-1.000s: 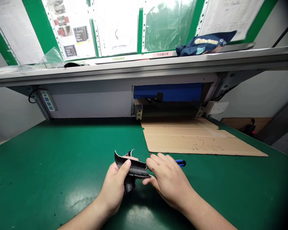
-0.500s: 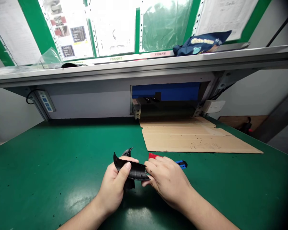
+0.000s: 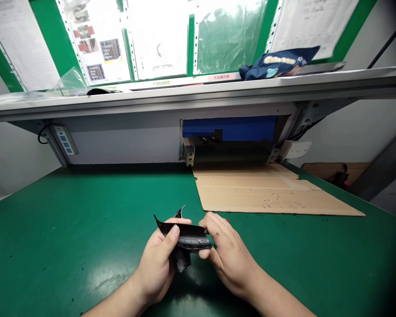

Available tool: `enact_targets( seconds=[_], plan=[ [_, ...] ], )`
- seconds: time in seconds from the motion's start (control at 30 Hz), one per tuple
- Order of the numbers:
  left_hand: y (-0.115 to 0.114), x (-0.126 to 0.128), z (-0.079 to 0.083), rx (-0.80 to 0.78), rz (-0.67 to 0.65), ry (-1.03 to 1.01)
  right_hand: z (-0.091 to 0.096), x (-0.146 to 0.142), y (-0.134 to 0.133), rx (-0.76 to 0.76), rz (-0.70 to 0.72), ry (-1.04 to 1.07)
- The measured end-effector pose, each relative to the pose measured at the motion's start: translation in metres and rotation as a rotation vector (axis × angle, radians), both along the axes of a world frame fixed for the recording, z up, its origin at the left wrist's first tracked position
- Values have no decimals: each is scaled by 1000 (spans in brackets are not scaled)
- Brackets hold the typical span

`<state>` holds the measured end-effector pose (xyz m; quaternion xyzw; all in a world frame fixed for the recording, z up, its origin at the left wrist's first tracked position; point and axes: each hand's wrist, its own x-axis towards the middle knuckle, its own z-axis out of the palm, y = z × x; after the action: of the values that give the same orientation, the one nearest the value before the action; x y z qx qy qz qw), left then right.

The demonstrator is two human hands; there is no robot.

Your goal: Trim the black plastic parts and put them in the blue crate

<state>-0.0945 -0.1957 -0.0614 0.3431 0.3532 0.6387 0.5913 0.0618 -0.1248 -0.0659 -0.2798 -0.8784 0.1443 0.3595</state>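
Observation:
My left hand (image 3: 153, 262) is closed round a black curved plastic part (image 3: 189, 237), its thumb pressed on the upper face. That part lies roughly level, with a pointed tip at its left end. Under and behind it shows a second black curved piece (image 3: 182, 259); whether the two are joined I cannot tell. At the right end, my right hand (image 3: 232, 257) is closed, fingers curled and thumb beneath the edge. A red bit of a tool (image 3: 227, 221), apparently a utility knife, peeks out behind its knuckles; the fingers hide most of it.
A flat cardboard sheet (image 3: 251, 193) lies on the green tabletop (image 3: 86, 211), back right. Behind it is an opening with a blue flap (image 3: 244, 127). A shelf (image 3: 145, 97) crosses above, bearing a dark blue pouch (image 3: 277, 64). A power strip (image 3: 66, 140) hangs at left.
My right hand has turned, and the tool's blue-and-black end has gone out of sight behind it. The black part has tilted slightly, and more of the lower piece shows.

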Motion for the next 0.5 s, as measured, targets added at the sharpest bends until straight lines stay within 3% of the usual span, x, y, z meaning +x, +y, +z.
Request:
enact_targets(
  seconds=[0.07, 0.17, 0.23, 0.33, 0.43, 0.5],
  plan=[
    [0, 0, 0, 6, 14, 11, 2, 2, 0, -15, 45, -27],
    [1, -1, 1, 3, 34, 33, 7, 8, 5, -146, 229, -76],
    [2, -1, 1, -13, 51, 24, 10, 12, 8, -199, 232, -34],
    [3, 1, 2, -53, 92, 8, 11, 15, 10, -95, 88, 110],
    [4, 2, 1, -70, 76, -36, 8, 14, 8, 34, 131, 142],
    [6, 2, -1, -60, 64, -99, 6, 11, 5, 42, 137, 167]
  ],
)
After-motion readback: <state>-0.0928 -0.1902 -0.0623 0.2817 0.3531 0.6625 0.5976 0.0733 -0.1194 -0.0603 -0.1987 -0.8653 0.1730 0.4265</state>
